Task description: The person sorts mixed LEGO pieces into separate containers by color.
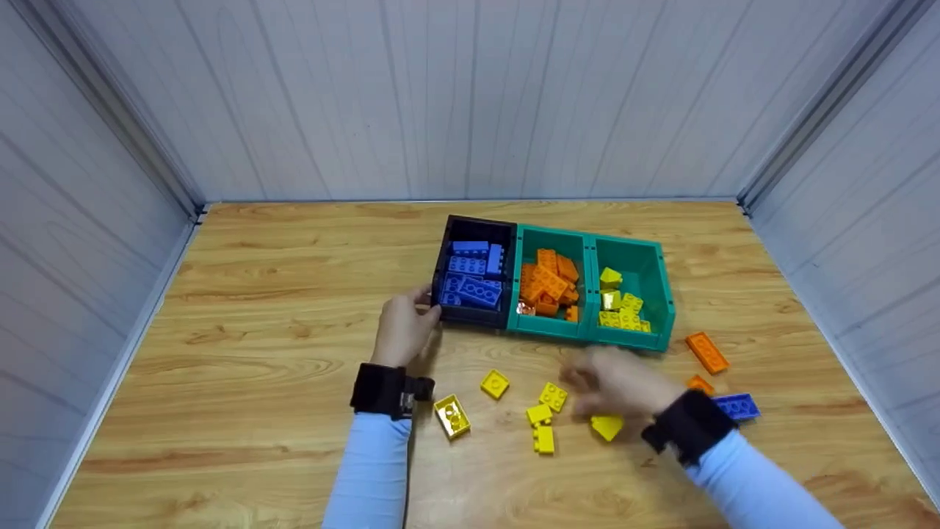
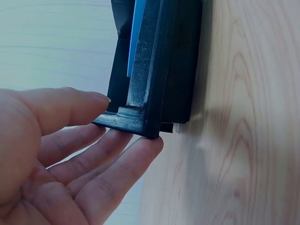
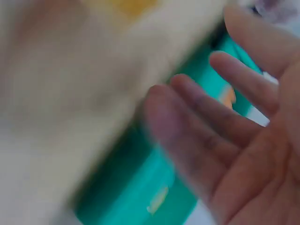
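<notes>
Honestly, the wooden surface (image 1: 257,367) worries me least; it is flat and everything on it sits steady. The row of three bins is my landmark. The black bin (image 1: 474,273) at its left end holds blue bricks, the middle teal bin (image 1: 551,283) orange ones, the right teal bin (image 1: 633,290) yellow ones.

My left hand (image 1: 402,328) sits at the black bin's near left corner, fingers straight and relaxed, their tips touching the rim rather than gripping it; the left wrist view shows the fingers (image 2: 117,159) under that corner. As I judge it, a push there could slide or tilt the whole row, since I cannot tell whether the bins are joined.

My right hand (image 1: 617,382) hovers just in front of the teal bins, blurred, fingers spread and holding nothing that I can see. The loose yellow bricks (image 1: 543,411) lie on the surface in front of the bins, between my two hands, with one yellow brick (image 1: 606,426) right beside the right hand. A sweep at this speed could knock them apart or off toward the edge.

Right of the bins lie an orange brick (image 1: 707,353) and a blue brick (image 1: 736,405), near my right wrist; the sleeve might drag them.
</notes>
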`<control>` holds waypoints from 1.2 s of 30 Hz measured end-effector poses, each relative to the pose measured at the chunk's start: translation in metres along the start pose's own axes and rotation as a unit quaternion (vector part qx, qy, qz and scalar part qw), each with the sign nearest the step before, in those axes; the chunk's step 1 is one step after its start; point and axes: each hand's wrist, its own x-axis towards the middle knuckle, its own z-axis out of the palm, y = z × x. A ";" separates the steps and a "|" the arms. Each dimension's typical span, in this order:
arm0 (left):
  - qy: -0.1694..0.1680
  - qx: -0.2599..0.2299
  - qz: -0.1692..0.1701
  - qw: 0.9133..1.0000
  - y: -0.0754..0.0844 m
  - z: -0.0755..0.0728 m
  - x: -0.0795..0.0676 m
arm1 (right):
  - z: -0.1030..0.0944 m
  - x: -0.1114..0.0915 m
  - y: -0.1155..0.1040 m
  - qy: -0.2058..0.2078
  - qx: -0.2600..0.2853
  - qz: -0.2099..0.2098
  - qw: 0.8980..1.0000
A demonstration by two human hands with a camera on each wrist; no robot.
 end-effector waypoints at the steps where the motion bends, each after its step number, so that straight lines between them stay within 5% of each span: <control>1: -0.002 0.000 0.001 1.000 0.000 0.000 0.000 | 0.007 -0.004 -0.001 -0.003 -0.005 -0.001 1.000; 4: -0.005 0.002 0.001 1.000 0.000 -0.002 0.000 | 0.014 -0.021 -0.002 0.001 -0.025 0.015 1.000; 10: -0.003 -0.002 -0.007 1.000 0.000 -0.007 0.001 | 0.024 -0.047 -0.002 -0.064 0.008 0.035 0.997; 16: -0.005 -0.006 0.000 1.000 -0.001 -0.005 0.002 | 0.033 -0.043 0.002 -0.013 -0.011 -0.007 1.000; 26: -0.004 -0.004 -0.005 1.000 -0.001 -0.003 0.000 | -0.047 -0.012 0.026 0.164 -0.035 0.007 0.986; 31: -0.010 0.005 -0.015 1.000 -0.001 -0.003 -0.001 | -0.078 0.019 0.046 0.141 -0.048 0.063 0.987; 36: -0.011 0.007 -0.012 1.000 0.002 -0.002 -0.001 | -0.084 0.045 0.059 0.099 -0.090 0.087 0.987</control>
